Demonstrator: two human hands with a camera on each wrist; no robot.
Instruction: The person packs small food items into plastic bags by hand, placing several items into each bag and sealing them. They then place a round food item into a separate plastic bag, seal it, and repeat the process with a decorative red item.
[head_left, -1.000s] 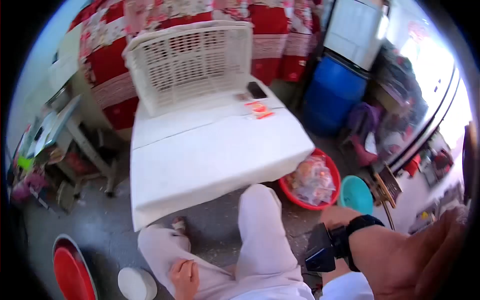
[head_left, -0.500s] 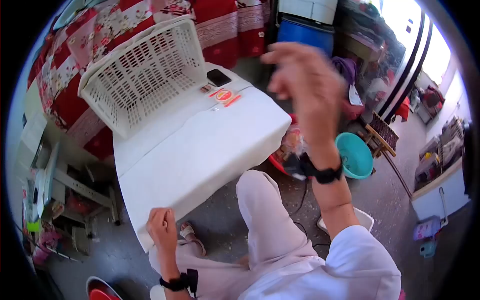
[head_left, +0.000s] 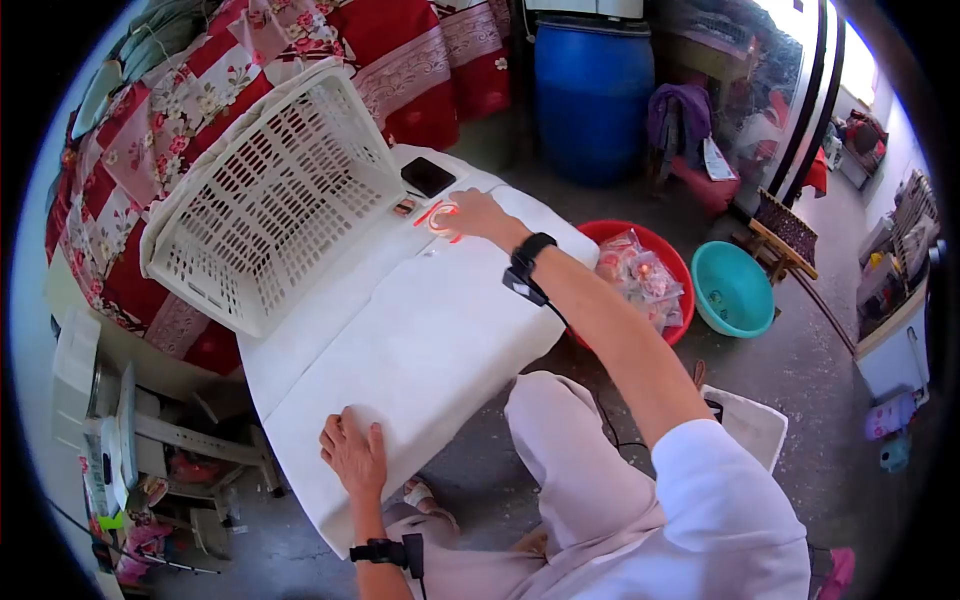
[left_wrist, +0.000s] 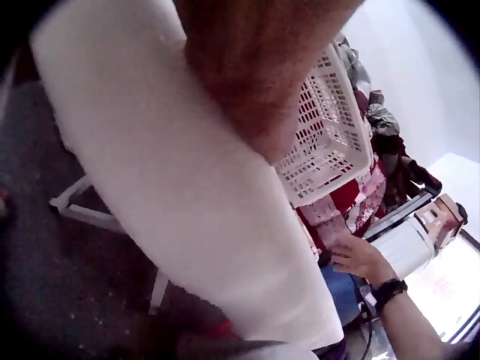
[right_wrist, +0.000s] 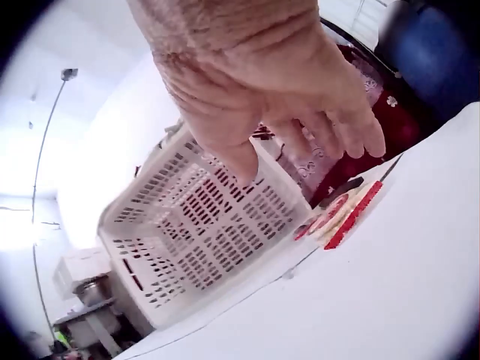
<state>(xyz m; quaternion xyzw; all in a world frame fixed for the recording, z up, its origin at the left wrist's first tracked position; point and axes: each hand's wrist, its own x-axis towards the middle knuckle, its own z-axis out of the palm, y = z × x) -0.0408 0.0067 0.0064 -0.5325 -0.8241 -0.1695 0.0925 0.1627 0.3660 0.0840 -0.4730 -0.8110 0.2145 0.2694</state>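
Note:
A small clear packet with red ends and a red print lies on the white-covered table. My right hand reaches over it from the right and overlaps part of it in the head view. In the right wrist view the right hand hovers above the packet, thumb and fingers apart, nothing between them. Near the table's front left edge my left hand rests on the cover with its fingers loose and holds nothing.
A white plastic basket lies tipped on its side at the table's back left. Beside the packet is a black phone. Right of the table stand a red basin of bagged items, a teal basin and a blue barrel.
My right hand has come from the far right, swung up and then down to the packet. The left hand has risen from my lap onto the table. The head view has turned.

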